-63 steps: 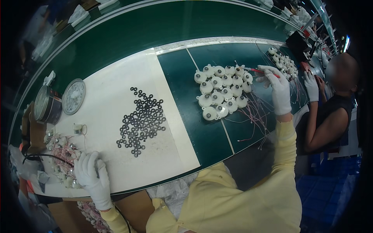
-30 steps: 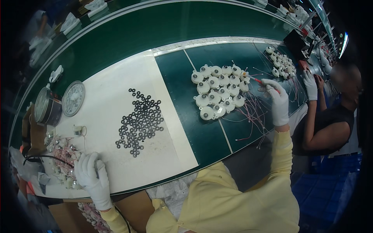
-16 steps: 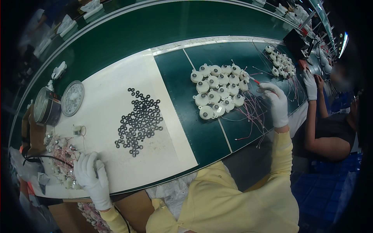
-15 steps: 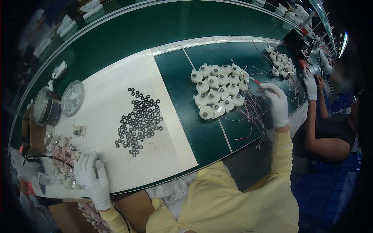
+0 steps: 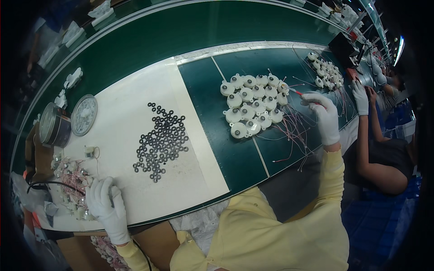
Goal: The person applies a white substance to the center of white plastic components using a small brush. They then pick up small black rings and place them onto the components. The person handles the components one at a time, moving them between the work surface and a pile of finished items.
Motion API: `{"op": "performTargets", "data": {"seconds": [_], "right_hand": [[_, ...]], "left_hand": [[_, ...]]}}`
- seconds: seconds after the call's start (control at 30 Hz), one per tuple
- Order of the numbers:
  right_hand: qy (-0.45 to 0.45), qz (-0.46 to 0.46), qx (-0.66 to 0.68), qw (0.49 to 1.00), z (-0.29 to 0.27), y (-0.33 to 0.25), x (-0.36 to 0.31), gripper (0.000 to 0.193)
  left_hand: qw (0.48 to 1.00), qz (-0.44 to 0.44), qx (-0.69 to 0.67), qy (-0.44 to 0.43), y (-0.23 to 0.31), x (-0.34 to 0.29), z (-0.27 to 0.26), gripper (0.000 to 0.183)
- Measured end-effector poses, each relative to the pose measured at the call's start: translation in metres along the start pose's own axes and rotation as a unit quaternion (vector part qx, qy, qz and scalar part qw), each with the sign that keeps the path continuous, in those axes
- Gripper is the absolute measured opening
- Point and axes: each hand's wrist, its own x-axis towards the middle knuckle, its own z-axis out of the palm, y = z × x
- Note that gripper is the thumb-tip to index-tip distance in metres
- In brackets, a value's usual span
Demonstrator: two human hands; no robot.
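Observation:
My right hand, in a white glove, pinches a thin tool with a red shaft. The tool's tip is at a white round housing on the right edge of a block of such housings. Each housing has a dark centre, and thin pink and white wires trail off to the right. At the near left edge of the bench, my gloved left hand rests with its fingers extended, beside a heap of small motors with pink wires. Its palm is hidden.
Many black rings lie on the white sheet. A tub and a round lid stand at the left, near a single motor. More housings lie at far right, by a co-worker's gloved hand. A green belt runs behind.
My right hand has shifted slightly to the right with the red tool still in its fingers. The left hand stays in place. White items on the belt have moved a little to the right.

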Motion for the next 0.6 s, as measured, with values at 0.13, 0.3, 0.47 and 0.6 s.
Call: {"op": "performTargets", "data": {"seconds": [0.13, 0.3, 0.47, 0.6], "right_hand": [[-0.013, -0.029, -0.021, 0.999, -0.001, 0.001, 0.001, 0.035], [-0.012, -0.030, -0.034, 0.999, -0.009, 0.002, -0.001, 0.037], [-0.030, -0.049, -0.008, 0.998, -0.004, -0.001, 0.007, 0.038], [-0.038, -0.041, -0.034, 0.998, -0.010, 0.004, 0.002, 0.038]], "left_hand": [[1.000, 0.003, 0.002, 0.007, 0.001, 0.001, 0.000, 0.027], [1.000, 0.015, 0.005, 0.018, 0.002, 0.003, 0.000, 0.029], [1.000, -0.003, 0.000, 0.001, 0.000, 0.000, 0.001, 0.026], [1.000, -0.002, 0.003, 0.003, 0.001, 0.001, 0.000, 0.026]]}}
